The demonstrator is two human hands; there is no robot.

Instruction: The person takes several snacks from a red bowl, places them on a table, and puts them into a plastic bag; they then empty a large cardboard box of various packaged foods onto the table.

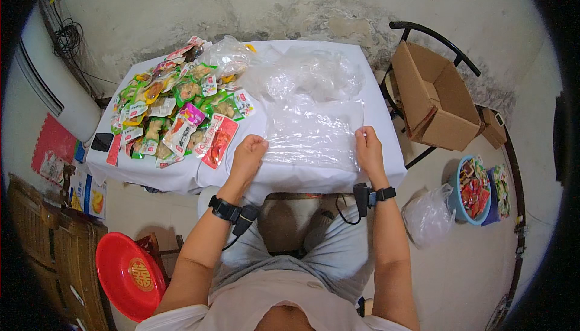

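Note:
A clear plastic bag (312,136) lies flat and creased on the white-covered table (213,181) in front of me. My left hand (249,154) pinches its left edge, and my right hand (370,152) pinches its right edge. Behind it, more crumpled clear bags (308,75) are heaped. To the left of my left hand spreads a pile of vacuum-packed snack pouches (186,90), mostly green-edged, some red, yellow or purple. A red pouch (220,140) lies at the pile's near right side.
A dark phone (103,142) lies at the table's left end. An open cardboard box (437,97) rests on a black-framed chair (453,47) at right. On the floor are a blue basin (457,195) holding packets, a filled plastic bag (428,217) and a red basin (122,276).

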